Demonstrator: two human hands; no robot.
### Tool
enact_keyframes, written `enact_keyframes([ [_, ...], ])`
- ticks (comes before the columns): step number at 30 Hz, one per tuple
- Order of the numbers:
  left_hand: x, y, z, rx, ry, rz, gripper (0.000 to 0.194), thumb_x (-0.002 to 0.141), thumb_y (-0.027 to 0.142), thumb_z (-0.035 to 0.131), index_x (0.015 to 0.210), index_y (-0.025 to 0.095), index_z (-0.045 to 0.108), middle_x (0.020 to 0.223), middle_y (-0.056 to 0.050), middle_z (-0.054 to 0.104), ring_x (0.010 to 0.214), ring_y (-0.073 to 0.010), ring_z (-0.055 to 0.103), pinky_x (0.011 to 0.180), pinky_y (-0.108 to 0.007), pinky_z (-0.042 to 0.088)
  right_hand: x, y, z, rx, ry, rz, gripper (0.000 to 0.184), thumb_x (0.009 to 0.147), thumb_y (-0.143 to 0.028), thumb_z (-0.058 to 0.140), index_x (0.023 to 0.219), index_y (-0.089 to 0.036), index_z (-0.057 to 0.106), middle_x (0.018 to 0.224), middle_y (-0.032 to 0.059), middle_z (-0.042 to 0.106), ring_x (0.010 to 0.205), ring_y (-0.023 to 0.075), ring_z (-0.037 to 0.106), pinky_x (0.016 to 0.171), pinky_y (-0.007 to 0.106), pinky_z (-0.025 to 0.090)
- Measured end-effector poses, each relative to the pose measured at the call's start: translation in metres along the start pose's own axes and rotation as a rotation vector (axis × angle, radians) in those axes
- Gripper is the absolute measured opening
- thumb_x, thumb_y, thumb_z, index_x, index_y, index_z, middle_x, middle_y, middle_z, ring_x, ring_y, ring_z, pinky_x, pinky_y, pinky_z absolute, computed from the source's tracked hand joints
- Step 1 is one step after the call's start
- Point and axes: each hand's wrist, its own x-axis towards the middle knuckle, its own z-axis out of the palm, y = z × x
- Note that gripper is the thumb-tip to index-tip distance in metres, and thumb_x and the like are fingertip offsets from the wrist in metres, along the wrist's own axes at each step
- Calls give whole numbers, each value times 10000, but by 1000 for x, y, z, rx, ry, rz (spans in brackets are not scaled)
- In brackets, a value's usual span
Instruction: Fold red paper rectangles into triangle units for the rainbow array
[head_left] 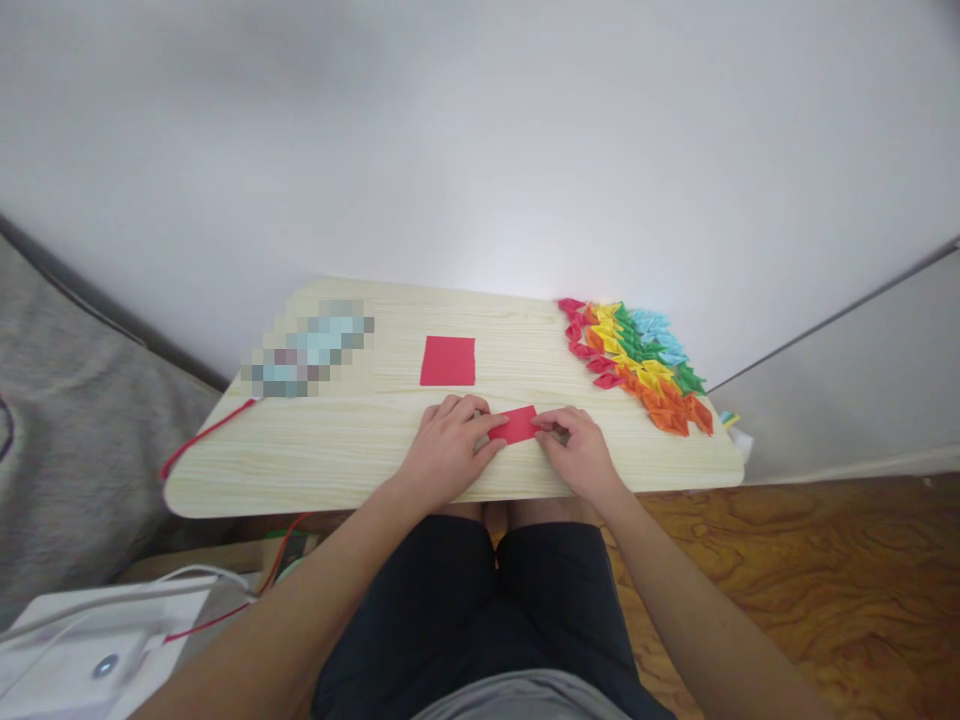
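Observation:
A small folded red paper point(515, 425) lies on the light wooden table point(337, 450) near its front edge. My left hand point(448, 448) pinches its left end with curled fingers. My right hand point(576, 450) pinches its right end in the same way. A flat red square sheet point(448, 361) lies on the table just beyond my hands.
A mass of folded paper pieces point(641, 360) in red, orange, yellow, green and blue covers the table's right end. A blurred-out object point(307, 350) sits at the table's back left. A red cable point(202, 435) hangs off the left edge. White gear point(97, 640) lies on the floor at left.

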Motion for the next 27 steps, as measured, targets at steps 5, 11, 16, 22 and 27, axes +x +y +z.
enact_keyframes([
  [5,3,8,-5,12,-22,-35,313,947,379,636,1237,289,710,1271,-71,656,1194,-293,546,1018,-458,404,3,4,1,19,12,17,262,823,-165,679,1063,-255,733,914,26,683,850,212,631,793,345,508],
  [11,16,21,-7,18,-72,-117,460,859,243,646,1318,217,621,1261,-120,677,1216,-336,557,984,-489,421,4,0,0,33,27,34,309,803,-169,693,1105,-232,703,943,35,659,842,210,617,763,338,499],
  [16,33,22,-9,-36,-144,-164,276,805,181,612,1066,226,688,1082,-102,732,1055,-329,626,886,-473,441,3,-4,1,62,34,54,278,830,-228,707,1109,-236,707,979,47,665,852,214,615,761,342,490],
  [22,43,20,-13,-192,-171,-183,107,770,246,673,876,227,669,968,-55,718,956,-273,639,796,-381,462,7,-10,-7,142,-1,65,82,840,-247,721,920,-232,716,917,27,691,876,215,633,779,340,475],
  [27,46,22,-28,-378,-148,-165,160,858,312,642,997,236,663,983,-17,719,909,-204,654,798,-324,499,15,-24,-27,316,-99,63,41,873,-207,674,899,-238,680,894,-15,726,871,181,666,819,316,481],
])
